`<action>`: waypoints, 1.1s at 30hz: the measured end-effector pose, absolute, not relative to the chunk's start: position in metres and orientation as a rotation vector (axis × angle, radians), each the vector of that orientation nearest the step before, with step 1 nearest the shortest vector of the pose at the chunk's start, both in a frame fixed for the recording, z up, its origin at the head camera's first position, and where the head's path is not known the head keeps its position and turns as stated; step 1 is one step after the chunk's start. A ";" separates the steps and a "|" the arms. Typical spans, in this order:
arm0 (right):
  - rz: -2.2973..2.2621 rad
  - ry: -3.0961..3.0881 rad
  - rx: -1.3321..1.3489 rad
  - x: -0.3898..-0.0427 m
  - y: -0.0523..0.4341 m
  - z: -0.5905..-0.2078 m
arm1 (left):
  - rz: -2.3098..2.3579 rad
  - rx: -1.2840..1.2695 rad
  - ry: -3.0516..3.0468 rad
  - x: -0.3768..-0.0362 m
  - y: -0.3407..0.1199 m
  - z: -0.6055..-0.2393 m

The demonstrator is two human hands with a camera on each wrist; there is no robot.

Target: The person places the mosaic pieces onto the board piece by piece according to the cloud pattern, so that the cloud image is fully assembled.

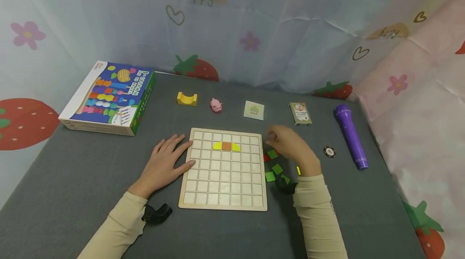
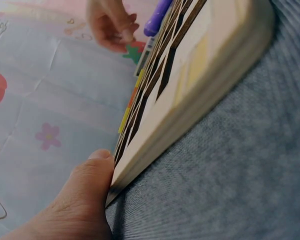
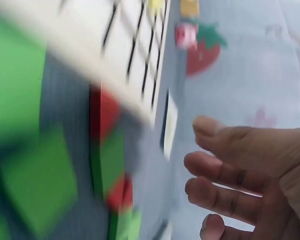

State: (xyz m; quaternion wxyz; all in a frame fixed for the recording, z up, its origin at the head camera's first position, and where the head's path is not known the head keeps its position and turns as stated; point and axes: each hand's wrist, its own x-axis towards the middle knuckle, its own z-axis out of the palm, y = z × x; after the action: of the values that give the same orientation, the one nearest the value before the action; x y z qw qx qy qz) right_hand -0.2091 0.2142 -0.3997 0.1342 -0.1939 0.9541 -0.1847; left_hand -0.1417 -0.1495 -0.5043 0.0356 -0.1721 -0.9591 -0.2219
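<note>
Left hand (image 1: 165, 162) steadying grid board (image 1: 225, 170), long axis pointing away

My head view looks down on the grid board (image 1: 224, 169), both wrist views skim its edges close up, board (image 2: 190, 95) shared.

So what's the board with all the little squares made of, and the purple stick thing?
The grid board looks like pale, unpainted wood: a light matte surface and a thick, rounded edge where the left hand rests against it. The purple stick looks like smooth plastic, since its even colour shows a soft shine, though that is only a guess from its look.
</note>
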 end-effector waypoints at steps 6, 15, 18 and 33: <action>-0.491 2.825 -0.511 -0.215 0.261 -0.400 | -0.687 -0.528 -2.943 -0.141 -0.150 -0.505; -0.524 2.796 -0.445 -0.217 0.286 -0.414 | -0.697 -0.547 -2.901 -0.141 -0.153 -0.506; -0.535 2.797 -0.454 -0.217 0.286 -0.420 | -0.704 -0.553 -2.890 -0.141 -0.153 -0.506; -0.432 2.831 -0.433 -0.212 0.297 -0.421 | -0.689 -0.546 -2.902 -0.142 -0.151 -0.510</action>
State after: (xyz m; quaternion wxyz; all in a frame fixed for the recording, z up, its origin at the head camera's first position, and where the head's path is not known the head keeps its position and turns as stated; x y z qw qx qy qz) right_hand -0.2117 0.2971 -0.4214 0.1225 -0.1485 0.9701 -0.1479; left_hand -0.1423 -0.1509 -0.5096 0.0546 -0.1797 -0.9556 -0.2270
